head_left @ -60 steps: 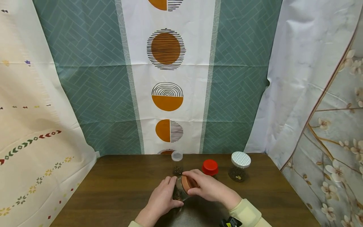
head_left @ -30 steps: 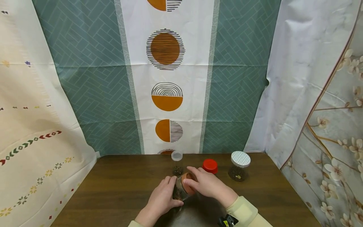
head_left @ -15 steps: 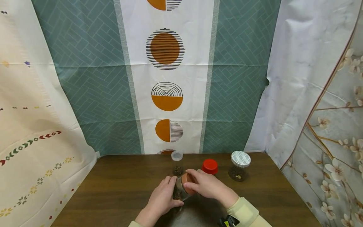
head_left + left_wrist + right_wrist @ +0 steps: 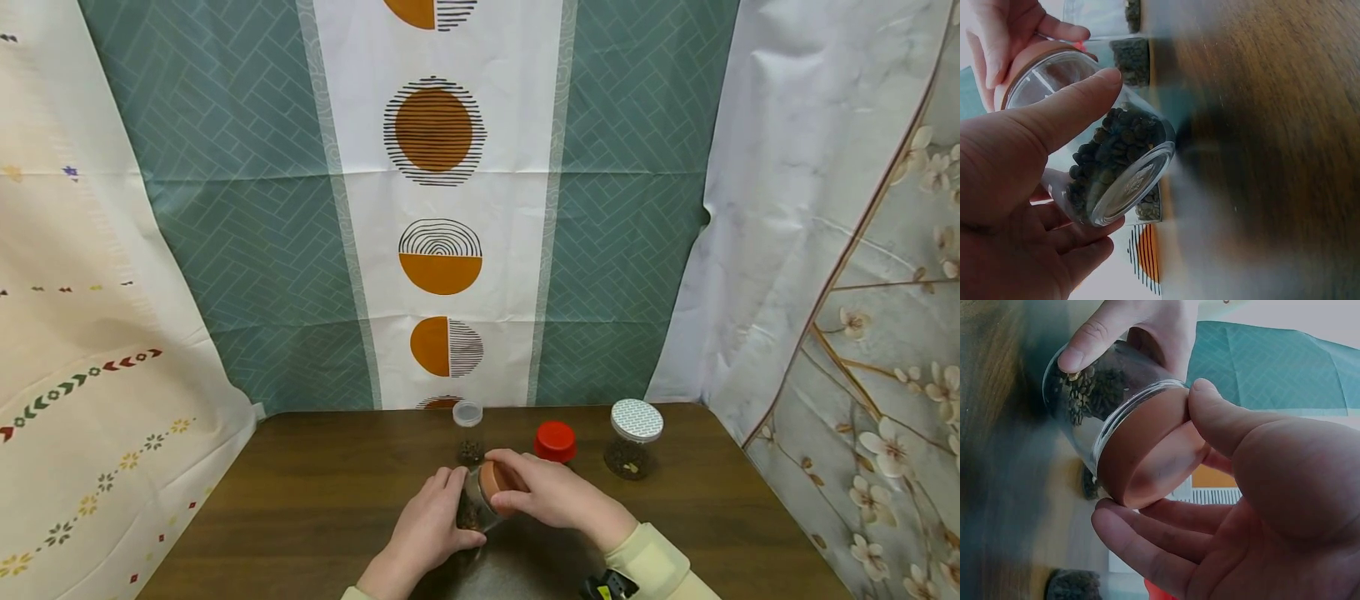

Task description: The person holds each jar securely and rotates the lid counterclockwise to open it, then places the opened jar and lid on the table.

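Note:
A clear jar (image 4: pixel 1119 134), partly filled with dark seed-like pieces, is tilted with its lidded end towards the right hand. My left hand (image 4: pixel 429 518) grips the jar's body, thumb on one side and fingers on the other. On the jar's mouth sits an orange-brown lid (image 4: pixel 1144 447). My right hand (image 4: pixel 553 492) holds that lid by its rim, with the thumb and fingers on opposite sides. In the left wrist view, the jar's bottom edge shows close to the brown table (image 4: pixel 1260 137).
Behind the hands stands a small clear jar (image 4: pixel 469 440) with a translucent cap. A red-lidded jar (image 4: pixel 556 440) is just beyond the right hand, partly hidden by it. Farther right stands a wider jar (image 4: pixel 636 437) with a white patterned lid. Patterned cloth (image 4: pixel 442 333) hangs behind the table.
The right hand's fingers have shifted around the lid, loosening and closing on it again, while the wrist has turned slightly. The left hand and the jar have stayed in place.

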`<state>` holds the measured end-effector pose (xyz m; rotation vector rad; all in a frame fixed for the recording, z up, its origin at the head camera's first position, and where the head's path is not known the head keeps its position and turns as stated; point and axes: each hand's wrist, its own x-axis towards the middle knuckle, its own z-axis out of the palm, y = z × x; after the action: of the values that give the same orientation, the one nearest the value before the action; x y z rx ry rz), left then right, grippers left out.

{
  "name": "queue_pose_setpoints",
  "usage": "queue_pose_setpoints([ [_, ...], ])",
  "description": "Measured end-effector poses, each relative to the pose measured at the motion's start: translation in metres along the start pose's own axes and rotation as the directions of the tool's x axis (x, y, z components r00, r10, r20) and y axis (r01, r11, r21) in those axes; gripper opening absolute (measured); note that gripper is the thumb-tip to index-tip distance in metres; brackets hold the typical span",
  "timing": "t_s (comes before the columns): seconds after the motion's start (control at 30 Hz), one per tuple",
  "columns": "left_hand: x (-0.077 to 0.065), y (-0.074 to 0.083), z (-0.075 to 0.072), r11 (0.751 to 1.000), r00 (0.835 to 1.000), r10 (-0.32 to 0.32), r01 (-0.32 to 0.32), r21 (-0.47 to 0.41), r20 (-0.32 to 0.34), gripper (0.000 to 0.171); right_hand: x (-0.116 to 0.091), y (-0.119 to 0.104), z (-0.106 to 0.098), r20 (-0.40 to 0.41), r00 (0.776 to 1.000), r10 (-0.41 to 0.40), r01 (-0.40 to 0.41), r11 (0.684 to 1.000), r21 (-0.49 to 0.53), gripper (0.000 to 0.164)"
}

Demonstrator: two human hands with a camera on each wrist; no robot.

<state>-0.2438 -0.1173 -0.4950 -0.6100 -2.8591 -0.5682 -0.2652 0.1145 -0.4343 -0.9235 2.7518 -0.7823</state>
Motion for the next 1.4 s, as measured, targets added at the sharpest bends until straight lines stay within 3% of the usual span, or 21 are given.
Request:
queue_pose_setpoints([
  [1.0, -0.001, 0.0, -0.004, 1.0, 1.0, -0.006, 0.007, -0.025, 0.017, 0.097, -0.006, 0.008, -0.001, -0.025, 0.982, -0.187, 0.188, 0.981, 0.045, 0.063],
  [1.4, -0.001, -0.004, -0.002, 0.999, 1.0, -0.011, 0.01, -0.052, -0.019, 0.092, -0.011, 0.009, -0.005, -0.058, 0.986, -0.157, 0.159, 0.987, 0.027, 0.064],
])
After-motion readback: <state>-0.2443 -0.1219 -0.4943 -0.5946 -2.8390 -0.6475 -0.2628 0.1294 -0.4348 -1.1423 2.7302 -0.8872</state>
